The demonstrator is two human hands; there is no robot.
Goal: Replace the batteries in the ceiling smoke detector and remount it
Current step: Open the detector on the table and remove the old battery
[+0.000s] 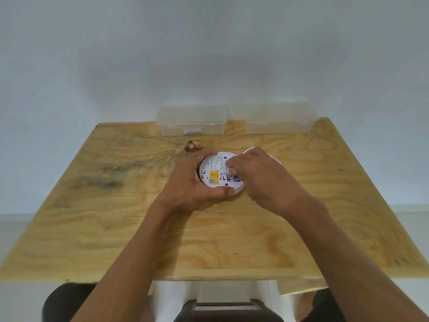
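- Knees in dark cloth and a dark stool edge [228,306] fill the bottom of the frame, nearest the camera, with two bare forearms reaching up from there over the wooden table [116,228].
- At centre left, the left hand [192,184] grips the smoke detector [217,174]: fingers curl over its far rim and the thumb presses its near rim, steadying it on the table.
- Dead centre, the detector lies back side up, showing a yellow label, a small code square and printed text; it sits on the tabletop, just below a dark knot in the wood.
- Just right of centre, the right hand [257,175] hovers over the detector's right half, fingertips bunched at what looks like the battery bay; whether they pinch a battery or only press there I cannot tell, as the spot is blurred.
- Behind that hand a white round piece [249,150], probably the mounting plate, lies on the table, mostly hidden.
- Along the upper edge of the table stand two clear plastic boxes, one at upper centre [191,120] and one at upper right [279,118].
- My reading: the battery swap is in progress. Next calls for seating or freeing the cell with the right fingertips while the left hand keeps the body from turning.
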